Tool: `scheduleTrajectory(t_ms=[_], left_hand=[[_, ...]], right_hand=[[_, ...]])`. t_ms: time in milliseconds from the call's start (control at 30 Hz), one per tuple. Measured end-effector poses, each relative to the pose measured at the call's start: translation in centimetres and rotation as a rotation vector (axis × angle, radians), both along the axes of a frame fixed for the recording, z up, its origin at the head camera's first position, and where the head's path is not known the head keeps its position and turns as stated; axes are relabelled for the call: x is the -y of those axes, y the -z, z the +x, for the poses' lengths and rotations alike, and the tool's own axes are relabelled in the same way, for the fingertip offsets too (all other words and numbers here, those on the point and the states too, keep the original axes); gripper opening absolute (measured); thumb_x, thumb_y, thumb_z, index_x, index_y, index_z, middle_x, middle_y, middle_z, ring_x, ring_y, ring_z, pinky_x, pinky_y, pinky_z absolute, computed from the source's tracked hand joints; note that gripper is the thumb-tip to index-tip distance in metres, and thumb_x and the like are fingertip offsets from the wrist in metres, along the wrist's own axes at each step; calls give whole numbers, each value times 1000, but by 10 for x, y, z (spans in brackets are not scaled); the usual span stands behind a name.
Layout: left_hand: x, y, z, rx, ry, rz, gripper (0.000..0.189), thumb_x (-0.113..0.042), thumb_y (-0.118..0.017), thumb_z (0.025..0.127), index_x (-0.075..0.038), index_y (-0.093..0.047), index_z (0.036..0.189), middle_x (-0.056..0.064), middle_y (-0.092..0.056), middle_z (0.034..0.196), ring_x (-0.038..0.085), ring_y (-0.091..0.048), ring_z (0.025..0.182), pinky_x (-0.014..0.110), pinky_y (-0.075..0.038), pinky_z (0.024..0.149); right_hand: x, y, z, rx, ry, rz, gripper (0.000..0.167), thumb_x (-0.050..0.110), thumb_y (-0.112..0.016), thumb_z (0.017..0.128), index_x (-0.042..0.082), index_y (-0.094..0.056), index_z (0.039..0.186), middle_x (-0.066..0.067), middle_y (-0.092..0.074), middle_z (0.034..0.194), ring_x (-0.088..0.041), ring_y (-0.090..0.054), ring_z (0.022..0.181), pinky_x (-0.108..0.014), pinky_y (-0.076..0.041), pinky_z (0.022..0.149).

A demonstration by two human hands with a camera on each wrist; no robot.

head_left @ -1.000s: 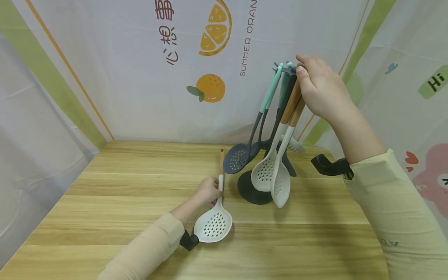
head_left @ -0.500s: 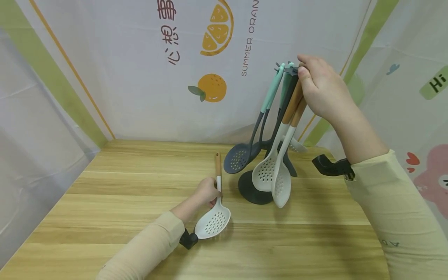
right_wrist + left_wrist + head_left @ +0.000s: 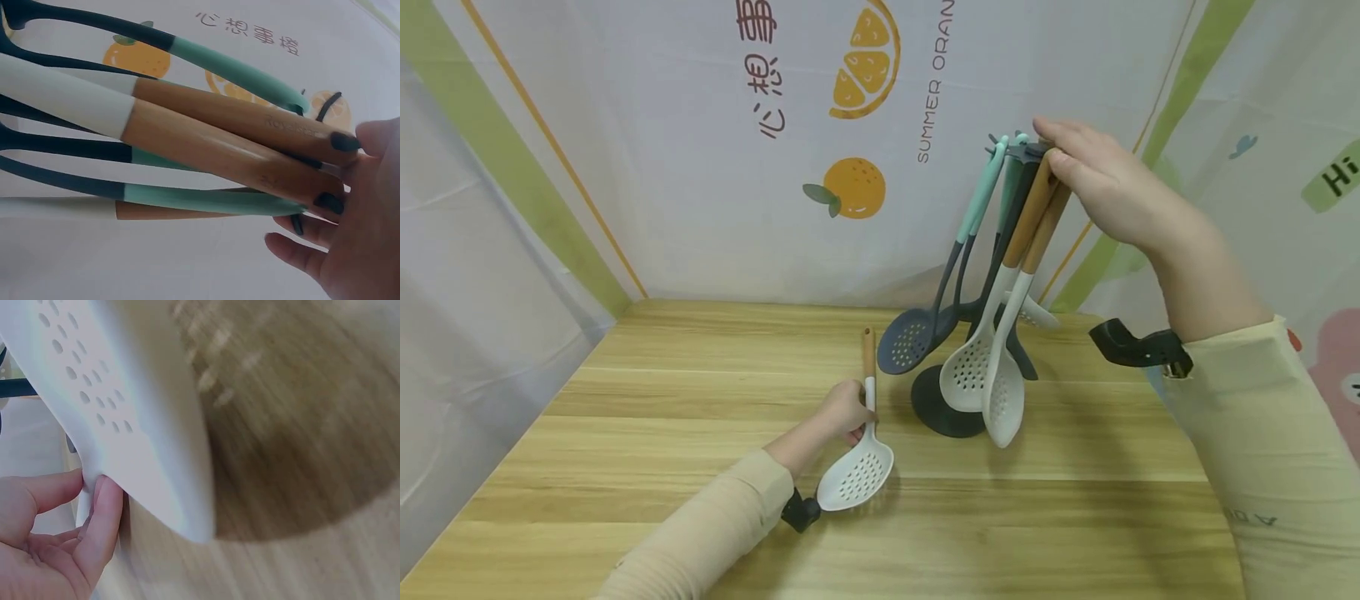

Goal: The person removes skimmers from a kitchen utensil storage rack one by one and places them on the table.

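Note:
A white skimmer (image 3: 859, 477) with a wooden handle is pinched at its neck by my left hand (image 3: 844, 410), over the table. In the left wrist view the thumb and fingertips meet on the neck, and the perforated head (image 3: 119, 394) is tilted, casting a shadow on the wood. My right hand (image 3: 1108, 179) rests with fairly straight fingers at the top of a dark utensil stand (image 3: 947, 417). It touches the ends of two wooden handles (image 3: 231, 147), which belong to a white slotted spoon (image 3: 1003, 408) and a white skimmer (image 3: 966, 375) hanging there.
Several mint-handled dark utensils hang on the stand, among them a dark blue skimmer (image 3: 906, 340) on its left side. Another white perforated utensil (image 3: 1039, 315) hangs behind. A printed white cloth (image 3: 700, 208) stands behind the wooden table (image 3: 647, 417).
The skimmer in my left hand has tilted, its handle end swinging slightly left. My right hand has shifted a little to the right, and its fingers have straightened over the handle ends.

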State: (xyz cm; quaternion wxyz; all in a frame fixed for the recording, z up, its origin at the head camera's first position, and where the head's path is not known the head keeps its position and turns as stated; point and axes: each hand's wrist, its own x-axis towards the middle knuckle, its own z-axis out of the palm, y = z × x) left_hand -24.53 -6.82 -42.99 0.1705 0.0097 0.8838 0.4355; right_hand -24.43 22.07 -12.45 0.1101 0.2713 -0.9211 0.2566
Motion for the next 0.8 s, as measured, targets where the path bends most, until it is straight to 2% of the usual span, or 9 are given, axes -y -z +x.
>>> scheduleTrajectory(t_ms=[167,333,500,800], left_hand=[[1,-2,1,23,6,16,44,0,-68,85,12,-49,122,15,-60,68,18,-59,49,30,-54,50],[4,-3,4,43,13,32,54,1,-68,85,12,-42,132,15,-60,69,18,-59,51,30,-55,52],[6,-6,7,48,26,44,56,2,-68,85,11,-41,133,15,-61,69,19,-61,53,31,-55,53],[11,-6,12,17,49,74,55,3,-68,84,11,-42,132,15,-62,68,21,-62,54,31,-55,53]], right_hand=[[-3,-4,0,19,-25,-7,51,31,-29,105,15,-24,152,-5,-13,158,-20,-2,144,-42,1,113],[1,-7,2,20,-13,15,51,34,-32,104,15,-27,151,-4,-16,157,-21,-5,143,-42,-1,114],[9,-10,5,8,32,51,52,36,-33,104,17,-28,151,-7,-17,157,-25,-5,144,-46,-2,113],[18,-10,11,-34,134,111,53,41,-33,102,20,-31,151,-11,-16,157,-32,-7,143,-55,-6,111]])
